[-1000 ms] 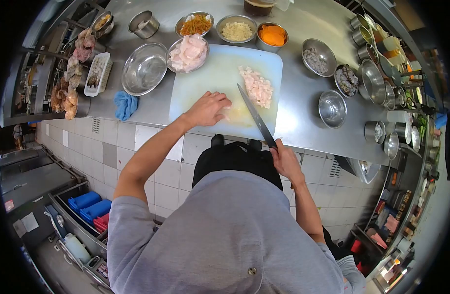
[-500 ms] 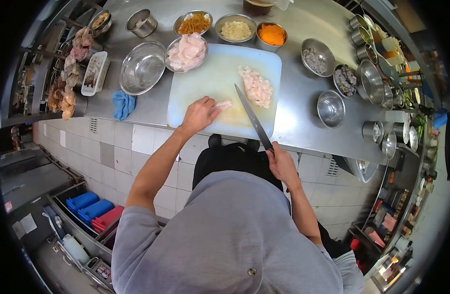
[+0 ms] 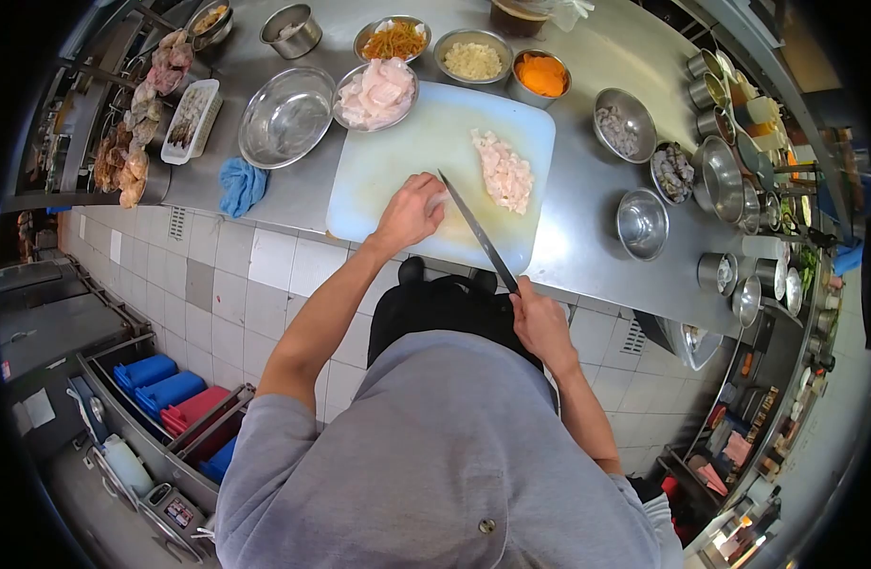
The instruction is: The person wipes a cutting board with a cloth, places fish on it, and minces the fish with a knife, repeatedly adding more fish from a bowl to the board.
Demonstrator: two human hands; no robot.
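Observation:
My left hand (image 3: pixel 412 213) is closed, fingers curled over a small strip of pale raw chicken (image 3: pixel 440 200) on the white cutting board (image 3: pixel 369 180); most of the strip is hidden under the fingers. A long kitchen knife (image 3: pixel 478 229) is in my right hand (image 3: pixel 541 327), gripped by its handle at the board's near edge. Its blade slants up and left, the tip just beside my left fingertips. Right of the blade lies a pile of diced chicken (image 3: pixel 504 173). A metal bowl of larger raw chicken pieces (image 3: pixel 376 93) overlaps the board's far left corner.
Behind the board stand bowls of orange shreds (image 3: pixel 394 40), chopped pale bits (image 3: pixel 473 61) and an orange food (image 3: pixel 541 74). Left are a metal bowl (image 3: pixel 285 119), a blue cloth (image 3: pixel 241 186) and a white basket (image 3: pixel 191 121). Rightward sit a bowl of greyish pieces (image 3: pixel 623 126) and a steel bowl (image 3: pixel 642 225).
The knife has shifted left, its tip now close to my left hand. My left hand has moved a little right and covers more of the chicken strip. The whole view has shifted slightly.

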